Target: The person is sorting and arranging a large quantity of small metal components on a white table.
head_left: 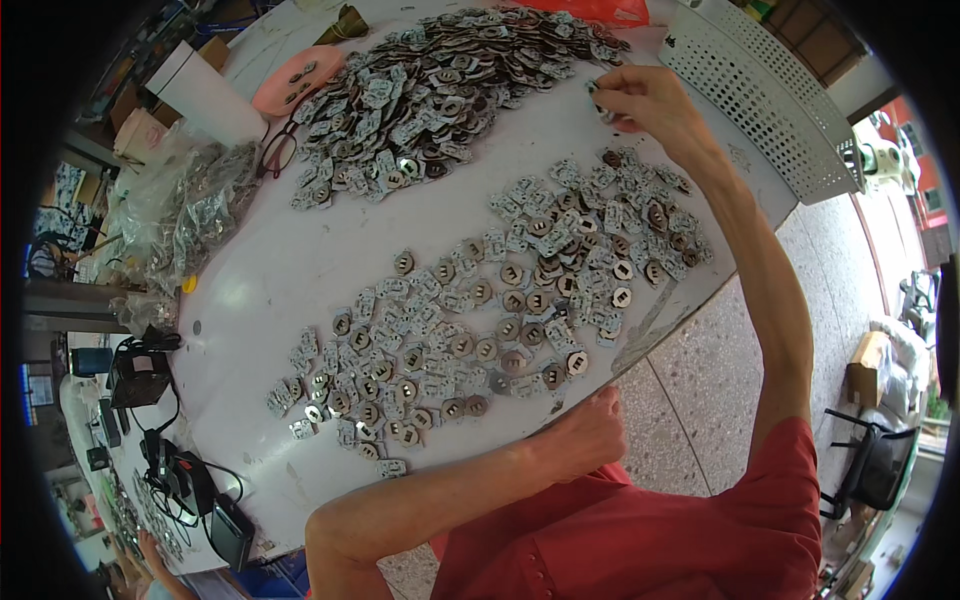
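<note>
A large heap of small circuit boards (430,90), many with round metal discs, lies at the far side of the white table (260,300). Nearer to me, more of these boards (470,330) spread in a loose, mostly single layer toward the front edge. My right hand (648,100) reaches to the far right, beside the heap, its thumb and fingers pinched on a small circuit board (593,88). By the table's front edge my left hand (600,428) is curled closed near the spread boards; whatever may be inside is hidden.
A perforated grey plastic basket (760,100) stands along the right edge. At the left are a pink dish (298,80), glasses (280,152), a white cylinder (205,95), plastic bags (190,200) and black cabled devices (185,480). Another person's hand (150,550) shows lower left.
</note>
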{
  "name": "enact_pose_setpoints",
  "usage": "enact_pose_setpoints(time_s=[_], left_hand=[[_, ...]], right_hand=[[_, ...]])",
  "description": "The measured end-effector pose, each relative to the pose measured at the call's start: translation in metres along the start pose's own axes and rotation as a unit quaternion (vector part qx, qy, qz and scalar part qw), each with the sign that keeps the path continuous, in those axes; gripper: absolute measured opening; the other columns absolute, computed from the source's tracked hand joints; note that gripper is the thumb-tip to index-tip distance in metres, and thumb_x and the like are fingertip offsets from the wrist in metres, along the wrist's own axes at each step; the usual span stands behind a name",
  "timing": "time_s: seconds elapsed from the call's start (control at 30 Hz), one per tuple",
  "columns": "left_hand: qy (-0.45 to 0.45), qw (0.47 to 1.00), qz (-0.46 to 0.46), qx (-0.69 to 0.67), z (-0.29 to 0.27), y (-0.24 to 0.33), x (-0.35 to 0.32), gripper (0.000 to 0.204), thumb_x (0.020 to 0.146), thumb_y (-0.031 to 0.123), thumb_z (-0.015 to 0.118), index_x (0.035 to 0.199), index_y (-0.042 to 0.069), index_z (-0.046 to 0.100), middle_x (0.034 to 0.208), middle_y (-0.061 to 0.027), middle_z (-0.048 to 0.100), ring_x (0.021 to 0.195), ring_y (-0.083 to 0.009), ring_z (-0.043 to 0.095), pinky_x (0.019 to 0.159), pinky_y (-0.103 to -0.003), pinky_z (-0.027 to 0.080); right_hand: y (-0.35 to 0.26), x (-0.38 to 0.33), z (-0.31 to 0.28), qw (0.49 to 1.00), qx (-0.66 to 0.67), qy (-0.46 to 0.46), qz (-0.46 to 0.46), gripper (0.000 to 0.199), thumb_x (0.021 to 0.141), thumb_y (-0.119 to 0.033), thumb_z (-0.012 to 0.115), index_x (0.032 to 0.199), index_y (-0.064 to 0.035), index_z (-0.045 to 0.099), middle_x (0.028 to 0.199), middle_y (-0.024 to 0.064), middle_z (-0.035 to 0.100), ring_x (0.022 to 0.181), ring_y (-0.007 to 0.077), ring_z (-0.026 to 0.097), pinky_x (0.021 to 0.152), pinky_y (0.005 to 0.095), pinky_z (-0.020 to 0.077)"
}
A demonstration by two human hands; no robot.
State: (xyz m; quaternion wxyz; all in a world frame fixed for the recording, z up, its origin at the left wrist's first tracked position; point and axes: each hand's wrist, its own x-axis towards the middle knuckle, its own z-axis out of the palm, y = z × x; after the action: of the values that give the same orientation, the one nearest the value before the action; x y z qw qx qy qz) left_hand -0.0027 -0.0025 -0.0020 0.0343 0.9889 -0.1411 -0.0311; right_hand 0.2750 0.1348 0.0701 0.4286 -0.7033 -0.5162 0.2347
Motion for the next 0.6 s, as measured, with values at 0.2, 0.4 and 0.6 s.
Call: enact_pose_setpoints(time_s=[0.2,0.4,0.6], left_hand=[[-0.016,1.0,-0.003,-0.015,-0.001,-0.002,0.0,0.022,0.068,0.017,0.064,0.083,0.0,0.065,0.086,-0.0093,0.064,0.092,-0.0254,0.055,0.076,-0.032,0.048],[0.002,1.0,-0.014,-0.004,0.003,-0.002,-0.001,0.02,0.068,0.016,0.063,0.081,0.001,0.066,0.085,-0.0083,0.064,0.09,-0.0238,0.055,0.074,-0.032,0.048],[0.02,1.0,-0.001,-0.008,0.0,0.0,0.002,0.021,0.067,0.018,0.062,0.079,0.001,0.067,0.083,-0.0081,0.064,0.089,-0.0239,0.055,0.074,-0.031,0.048]], right_hand=[[-0.042,-0.074,-0.007,0.99,0.0,-0.14,0.009,0.023,0.077,-0.015,0.067,0.094,0.0004,0.067,0.074,0.0055,0.065,0.068,0.0104,0.06,0.063,0.0235,0.0488],[-0.052,-0.072,0.004,0.973,-0.119,-0.191,-0.054,0.022,0.075,-0.016,0.066,0.089,0.0017,0.067,0.076,0.01,0.067,0.07,0.0144,0.063,0.066,0.0277,0.0496],[0.0,0.03,0.021,0.96,-0.235,0.041,-0.143,0.026,0.075,-0.02,0.066,0.095,-0.005,0.067,0.086,0.012,0.067,0.083,0.0263,0.065,0.076,0.0371,0.0502]])
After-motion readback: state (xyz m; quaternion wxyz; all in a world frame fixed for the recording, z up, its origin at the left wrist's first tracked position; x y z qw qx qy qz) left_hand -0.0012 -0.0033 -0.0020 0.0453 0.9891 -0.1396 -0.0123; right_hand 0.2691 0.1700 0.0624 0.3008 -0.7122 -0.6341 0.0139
